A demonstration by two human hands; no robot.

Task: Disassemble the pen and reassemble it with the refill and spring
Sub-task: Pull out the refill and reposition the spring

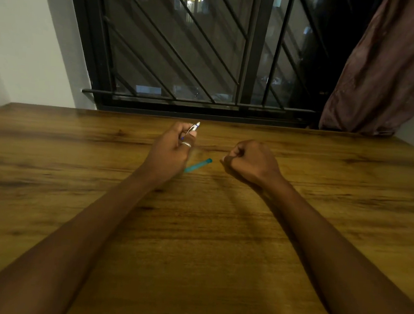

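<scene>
The left hand has its grip on the pen top, with a teal barrel just beside it. The right hand is curled over the bench, and I cannot tell what its grip holds, if anything.

Teal pen barrel, brown wood-grain table, maroon curtain

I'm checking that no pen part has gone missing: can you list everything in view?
pen top section: one, silver clip with white and blue tip, in the left hand
pen barrel: one, teal, between the hands, near end hidden behind the left hand
table: one, brown wood, under everything
window grille: one, black, behind the table
curtain: one, dusky brown, upper right
wall: one, white, upper left
ring: one, silver, on a left-hand finger
left hand: one, grips the pen top section
right hand: one, fingers curled, nothing visible inside
</scene>
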